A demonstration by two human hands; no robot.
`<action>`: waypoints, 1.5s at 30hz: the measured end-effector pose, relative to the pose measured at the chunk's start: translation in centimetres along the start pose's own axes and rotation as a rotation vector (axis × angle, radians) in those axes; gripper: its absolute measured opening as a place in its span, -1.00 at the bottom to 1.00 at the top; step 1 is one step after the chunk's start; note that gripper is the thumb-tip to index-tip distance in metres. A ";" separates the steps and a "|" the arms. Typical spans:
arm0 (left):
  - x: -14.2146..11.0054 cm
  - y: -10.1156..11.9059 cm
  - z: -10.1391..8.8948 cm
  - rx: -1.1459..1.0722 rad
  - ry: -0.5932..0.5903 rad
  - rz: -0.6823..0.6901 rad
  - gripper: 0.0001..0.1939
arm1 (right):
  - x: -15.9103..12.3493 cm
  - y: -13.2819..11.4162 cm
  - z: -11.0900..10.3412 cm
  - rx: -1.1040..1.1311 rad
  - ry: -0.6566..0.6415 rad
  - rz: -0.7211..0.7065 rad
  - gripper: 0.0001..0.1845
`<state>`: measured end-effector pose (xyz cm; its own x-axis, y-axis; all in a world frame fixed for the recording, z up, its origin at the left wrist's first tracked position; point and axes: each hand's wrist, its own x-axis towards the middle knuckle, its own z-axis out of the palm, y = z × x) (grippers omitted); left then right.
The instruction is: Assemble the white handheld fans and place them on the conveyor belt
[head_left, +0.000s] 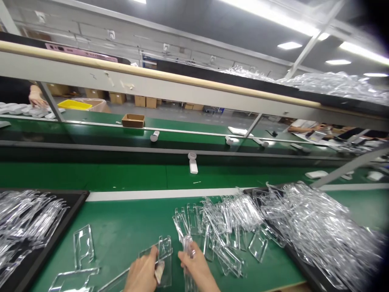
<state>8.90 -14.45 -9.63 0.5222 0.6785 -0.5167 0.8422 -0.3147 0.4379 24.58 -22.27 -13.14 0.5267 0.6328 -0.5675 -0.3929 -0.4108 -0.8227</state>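
Note:
My left hand [142, 271] is closed on a transparent plastic frame [165, 248] with cut-outs and a small hooked end. More flat transparent plastic lies under and beside that hand. To its right, my right hand [197, 264] grips a narrow bundle of similar transparent frames [187, 242], held roughly upright; how many is hidden. A loose heap of these frames [223, 221] spreads over the green table just beyond my right hand. Two single frames, one upper [83, 245] and one lower [73, 280], lie flat left of my left hand.
A black tray [65, 227] stacked with transparent frames is at the left, another [291, 255] piled high at the right. Behind a white strip [158, 194] runs a green conveyor with a white device [193, 164]. Overhead spans a shelf [170, 87]. Other people's hands [37, 97] work across the line.

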 end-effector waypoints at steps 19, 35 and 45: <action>2.0 -1.2 1.0 -0.780 0.035 0.079 -0.45 | -0.7 -0.8 -0.2 0.371 -0.309 0.059 -0.36; 2.5 2.1 5.6 -0.770 0.310 0.206 -0.39 | -1.7 -1.2 0.3 0.461 -0.345 0.091 -0.40; 10.0 3.9 -0.4 -0.701 0.017 -0.119 -0.63 | 3.3 -5.3 -1.7 -0.466 0.124 -0.294 -0.29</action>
<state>17.39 -8.64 -12.78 0.4249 0.6937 -0.5816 0.6055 0.2598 0.7522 29.65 -19.12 -10.72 0.6594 0.6943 -0.2883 0.1433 -0.4925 -0.8584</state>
